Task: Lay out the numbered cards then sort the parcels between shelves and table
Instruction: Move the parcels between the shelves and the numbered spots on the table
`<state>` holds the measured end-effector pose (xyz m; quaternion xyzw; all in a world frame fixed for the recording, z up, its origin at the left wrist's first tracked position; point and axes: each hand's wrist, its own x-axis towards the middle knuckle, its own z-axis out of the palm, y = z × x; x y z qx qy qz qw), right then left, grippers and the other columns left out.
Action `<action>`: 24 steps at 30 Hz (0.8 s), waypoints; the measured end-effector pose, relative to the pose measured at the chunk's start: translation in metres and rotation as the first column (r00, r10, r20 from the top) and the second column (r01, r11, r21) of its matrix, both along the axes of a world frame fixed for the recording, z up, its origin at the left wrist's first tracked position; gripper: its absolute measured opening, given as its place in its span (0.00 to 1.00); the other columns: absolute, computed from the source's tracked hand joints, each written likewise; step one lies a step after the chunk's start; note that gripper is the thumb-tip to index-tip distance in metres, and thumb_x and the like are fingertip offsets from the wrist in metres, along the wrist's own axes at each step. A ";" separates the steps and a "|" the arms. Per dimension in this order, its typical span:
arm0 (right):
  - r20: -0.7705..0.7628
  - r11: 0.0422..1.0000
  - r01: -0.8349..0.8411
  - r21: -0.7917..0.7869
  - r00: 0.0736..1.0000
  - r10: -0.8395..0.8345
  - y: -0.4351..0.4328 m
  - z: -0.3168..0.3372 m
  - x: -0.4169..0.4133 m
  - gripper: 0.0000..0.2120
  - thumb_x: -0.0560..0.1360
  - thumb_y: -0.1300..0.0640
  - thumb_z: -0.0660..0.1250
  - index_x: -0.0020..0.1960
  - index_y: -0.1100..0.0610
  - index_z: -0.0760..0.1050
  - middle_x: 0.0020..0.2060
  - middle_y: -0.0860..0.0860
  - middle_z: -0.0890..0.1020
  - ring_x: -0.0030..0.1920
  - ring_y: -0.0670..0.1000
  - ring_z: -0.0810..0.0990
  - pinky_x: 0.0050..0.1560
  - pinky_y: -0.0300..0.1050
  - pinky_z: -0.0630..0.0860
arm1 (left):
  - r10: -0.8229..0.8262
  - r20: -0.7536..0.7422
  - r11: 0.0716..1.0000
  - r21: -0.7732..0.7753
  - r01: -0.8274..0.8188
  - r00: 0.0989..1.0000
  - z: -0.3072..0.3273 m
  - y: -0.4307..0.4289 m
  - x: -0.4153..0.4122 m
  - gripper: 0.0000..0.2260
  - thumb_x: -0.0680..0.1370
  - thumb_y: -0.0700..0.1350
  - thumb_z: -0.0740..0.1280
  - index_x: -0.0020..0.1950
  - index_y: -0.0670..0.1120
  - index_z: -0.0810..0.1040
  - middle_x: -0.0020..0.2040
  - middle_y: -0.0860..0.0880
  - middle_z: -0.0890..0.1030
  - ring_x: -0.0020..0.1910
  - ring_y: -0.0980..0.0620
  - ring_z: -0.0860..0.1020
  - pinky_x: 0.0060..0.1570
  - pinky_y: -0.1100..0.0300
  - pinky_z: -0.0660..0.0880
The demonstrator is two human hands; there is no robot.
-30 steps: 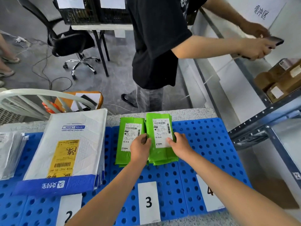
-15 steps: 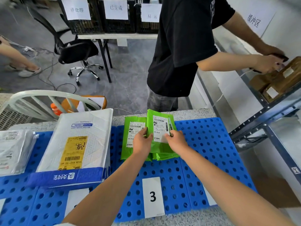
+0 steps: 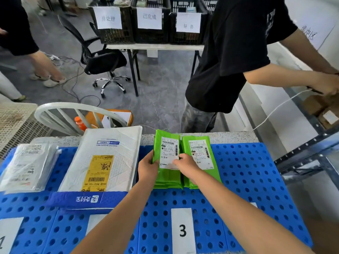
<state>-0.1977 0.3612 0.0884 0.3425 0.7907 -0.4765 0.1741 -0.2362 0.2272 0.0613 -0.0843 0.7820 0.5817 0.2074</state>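
Note:
Two stacks of green parcels lie side by side on the blue perforated mat [image 3: 247,173] above card 3 [image 3: 182,230]. My left hand [image 3: 147,167] grips the left edge of the left green parcel [image 3: 167,173], tilted up a little. My right hand [image 3: 185,165] pinches that parcel's white label at its right edge, lying over the right green parcel [image 3: 201,153]. A big white and blue mailer [image 3: 104,162] with a yellow label lies left of them. Card 1 [image 3: 7,233] shows at the bottom left.
A clear-bagged parcel stack [image 3: 27,165] lies at far left. A person in a black shirt [image 3: 234,52] stands behind the table, reaching to the metal shelf [image 3: 310,149] with cardboard boxes [image 3: 322,110]. A white chair [image 3: 73,114], office chair and labelled black crates [image 3: 150,22] stand beyond.
The green parcel that both hands held lifted has come down onto the left stack, uncovering the right stack. Both hands moved with it. The view tilted up.

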 end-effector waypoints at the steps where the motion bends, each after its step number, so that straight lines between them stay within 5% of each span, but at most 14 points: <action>1: 0.008 1.000 -0.028 0.005 1.000 0.028 -0.001 0.000 -0.001 0.28 0.78 0.55 0.61 0.76 0.59 0.60 0.72 0.56 0.66 0.67 0.55 0.71 0.59 0.46 0.69 | -0.009 -0.001 1.000 -0.015 0.009 1.000 -0.003 -0.002 -0.002 0.19 0.77 0.34 0.63 0.61 0.54 0.79 0.55 0.56 0.83 0.50 0.56 0.81 0.53 0.55 0.80; 3: -0.028 0.997 -0.057 0.047 0.998 0.059 0.002 0.000 -0.004 0.25 0.78 0.55 0.62 0.74 0.58 0.62 0.68 0.56 0.69 0.64 0.55 0.72 0.55 0.44 0.69 | -0.023 -0.008 0.998 -0.057 0.023 1.000 -0.010 -0.007 -0.005 0.20 0.77 0.37 0.64 0.66 0.54 0.76 0.59 0.54 0.81 0.53 0.54 0.80 0.55 0.51 0.79; 7: -0.195 0.906 0.026 0.423 0.979 0.063 0.030 0.003 0.002 0.20 0.78 0.56 0.64 0.69 0.58 0.67 0.65 0.56 0.66 0.68 0.57 0.62 0.68 0.49 0.64 | -0.012 -0.009 0.989 -0.149 0.011 1.000 -0.011 -0.010 -0.003 0.26 0.78 0.42 0.67 0.75 0.50 0.66 0.70 0.50 0.71 0.66 0.48 0.72 0.65 0.47 0.72; 10: -0.131 0.828 0.073 0.556 0.991 0.000 0.064 -0.001 0.012 0.25 0.78 0.54 0.63 0.71 0.60 0.63 0.67 0.57 0.65 0.69 0.57 0.62 0.67 0.51 0.65 | -0.023 0.044 0.985 -0.169 0.030 0.999 -0.013 -0.005 -0.004 0.29 0.79 0.48 0.66 0.78 0.45 0.59 0.75 0.47 0.66 0.72 0.45 0.66 0.70 0.48 0.66; 13: 0.067 0.917 0.168 0.363 0.976 -0.205 0.093 -0.009 0.020 0.32 0.79 0.49 0.62 0.75 0.64 0.55 0.73 0.60 0.60 0.73 0.60 0.60 0.70 0.53 0.64 | -0.097 0.120 0.967 -0.222 0.122 0.988 -0.018 0.003 -0.011 0.29 0.79 0.56 0.63 0.75 0.43 0.63 0.71 0.44 0.72 0.68 0.43 0.71 0.66 0.47 0.70; 18: 0.176 0.988 0.098 0.120 0.977 -0.119 0.102 -0.012 0.027 0.35 0.81 0.44 0.57 0.78 0.63 0.48 0.77 0.58 0.54 0.76 0.58 0.57 0.72 0.52 0.59 | -0.164 0.163 0.949 -0.244 0.201 0.973 -0.024 0.010 -0.021 0.22 0.79 0.59 0.61 0.62 0.42 0.74 0.53 0.45 0.80 0.45 0.49 0.77 0.43 0.56 0.74; 24: 0.171 0.989 0.126 -0.083 0.979 -0.110 0.089 -0.017 0.022 0.40 0.78 0.40 0.61 0.78 0.60 0.46 0.78 0.56 0.51 0.77 0.57 0.54 0.73 0.54 0.58 | -0.189 0.242 0.947 -0.211 0.242 0.952 -0.030 0.017 -0.018 0.25 0.79 0.60 0.60 0.67 0.43 0.70 0.55 0.47 0.78 0.48 0.50 0.76 0.48 0.55 0.73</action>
